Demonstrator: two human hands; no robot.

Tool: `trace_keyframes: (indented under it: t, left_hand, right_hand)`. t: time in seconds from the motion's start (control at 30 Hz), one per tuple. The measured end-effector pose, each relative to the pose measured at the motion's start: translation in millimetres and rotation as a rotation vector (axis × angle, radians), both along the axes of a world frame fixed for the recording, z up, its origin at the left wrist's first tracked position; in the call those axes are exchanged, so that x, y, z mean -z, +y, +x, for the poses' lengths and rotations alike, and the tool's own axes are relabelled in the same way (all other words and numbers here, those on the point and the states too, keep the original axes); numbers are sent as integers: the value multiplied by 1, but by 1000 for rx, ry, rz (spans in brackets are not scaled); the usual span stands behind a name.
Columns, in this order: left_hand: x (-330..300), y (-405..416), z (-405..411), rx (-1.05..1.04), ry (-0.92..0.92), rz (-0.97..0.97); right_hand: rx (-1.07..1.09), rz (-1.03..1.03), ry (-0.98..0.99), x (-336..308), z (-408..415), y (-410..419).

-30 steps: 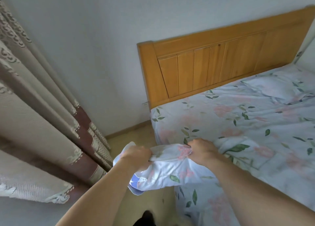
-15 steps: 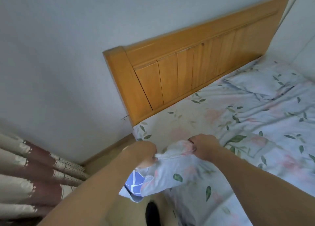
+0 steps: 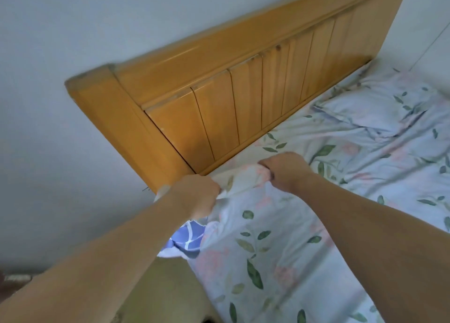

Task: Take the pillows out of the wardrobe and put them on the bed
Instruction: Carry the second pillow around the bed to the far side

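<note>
Head view shows both fists clenched on a floral pillow (image 3: 246,227) at the bed's (image 3: 365,176) near corner; left hand (image 3: 197,196) grips its outer edge, right hand (image 3: 285,170) its top edge, just beside the wooden headboard (image 3: 243,86); another pillow (image 3: 379,108) lies well apart by the far wall

Plain pale wall (image 3: 97,42) fills left and top of view. Second pale wall (image 3: 428,18) at far right, meeting it in the corner. Strip of yellowish floor (image 3: 168,296) at bottom centre. Bit of patterned curtain (image 3: 14,280), brown and cream, at lower left edge; blurred.
</note>
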State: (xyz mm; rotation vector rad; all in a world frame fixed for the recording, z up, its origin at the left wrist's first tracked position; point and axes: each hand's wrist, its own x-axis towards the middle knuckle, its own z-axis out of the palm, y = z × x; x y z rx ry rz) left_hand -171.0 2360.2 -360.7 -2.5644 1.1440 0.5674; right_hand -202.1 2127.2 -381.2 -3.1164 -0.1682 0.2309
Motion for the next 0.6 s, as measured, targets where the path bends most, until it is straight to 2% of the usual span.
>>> trace_keyframes:
  t: [0.1,0.2,0.33,0.43,0.53,0.6]
  left_hand:
    - [26,-27,6,-6,-54,94]
    - [105,-55,5,26,-42,116]
    - [210,-83,-4,-79,15,22]
    - [280,-95,-24,-105,134,69]
    - [333,-102,-58,-13,177,81]
    - [356,-101,-73,-16,183,53]
  right_hand:
    - [-54,17,-84,25,20,-24]
    - [-57,-12,-106,91,31,-53]
    - [42,-99,100,206,26,-70]
    - [134,-44,323,289,8,-64]
    - [223,-5,458,344,-27,-65]
    - [222,-11,451,363,-51,-70]
